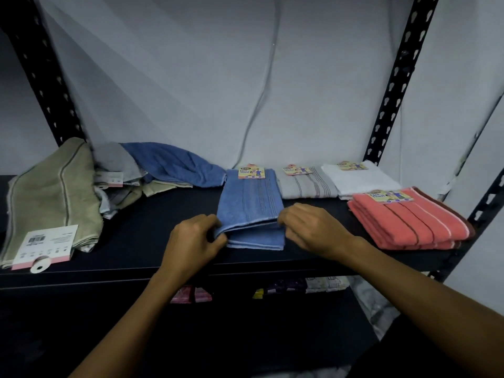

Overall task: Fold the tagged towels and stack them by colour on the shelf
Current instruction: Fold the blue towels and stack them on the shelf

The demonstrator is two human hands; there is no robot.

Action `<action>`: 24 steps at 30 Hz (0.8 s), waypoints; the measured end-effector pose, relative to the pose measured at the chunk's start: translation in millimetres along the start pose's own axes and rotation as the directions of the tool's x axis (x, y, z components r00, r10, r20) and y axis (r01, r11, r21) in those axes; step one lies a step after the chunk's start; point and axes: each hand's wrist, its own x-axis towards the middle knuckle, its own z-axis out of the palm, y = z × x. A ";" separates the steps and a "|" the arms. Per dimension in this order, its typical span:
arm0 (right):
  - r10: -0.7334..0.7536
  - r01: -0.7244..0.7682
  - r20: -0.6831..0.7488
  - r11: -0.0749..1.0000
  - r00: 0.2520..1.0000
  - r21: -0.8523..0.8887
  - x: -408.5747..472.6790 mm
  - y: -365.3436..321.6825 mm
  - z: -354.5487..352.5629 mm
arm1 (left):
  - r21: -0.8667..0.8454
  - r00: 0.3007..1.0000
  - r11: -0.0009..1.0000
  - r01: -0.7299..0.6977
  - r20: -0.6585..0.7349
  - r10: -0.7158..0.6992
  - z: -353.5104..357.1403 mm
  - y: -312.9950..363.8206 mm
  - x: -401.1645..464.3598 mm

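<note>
A folded blue towel [251, 205] lies in the middle of the black shelf [152, 222], its long side running away from the viewer, with thin dark stripes along its right half and a yellow card tag [251, 171] at its far end. The near end shows several stacked layers with a pale edge. The left hand [195, 241] pinches the near left corner of these layers between thumb and curled fingers; the right hand [311, 227] has its fingers curled down onto the near right corner, gripping the edge there. To the right, at the back, sit a folded grey towel [308, 184] with fine stripes and a folded white towel [362, 180], each with a similar tag. In front of the white one lies a stack of coral towels [409, 222] with dark and white stripes, tagged on top. On the left, an olive towel [51, 195] with a white and pink label [45, 245] hangs toward the shelf's front edge, beside a loose heap of grey, blue and beige cloth [141, 170]. Black perforated metal posts [395, 80] rise at both sides against a pale grey wall [218, 77]. Small coloured packets [191, 294] show on a lower level, too dim to make out.
</note>
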 end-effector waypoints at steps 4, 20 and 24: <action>0.022 -0.024 0.022 0.996 1.000 0.082 -10.7 -12.7 7.4 | 0.129 1.000 0.991 0.027 0.008 -0.028 1.6 2.6 -1.4; 0.100 -0.100 0.013 0.971 0.995 0.215 -27.3 -27.0 11.9 | -0.091 0.982 0.995 -0.045 0.181 0.061 -8.9 -2.1 -0.2; 0.176 -0.176 0.025 0.947 0.984 0.268 -31.3 -30.3 12.0 | -0.150 0.977 0.988 -0.030 0.203 0.061 -9.4 -3.6 3.0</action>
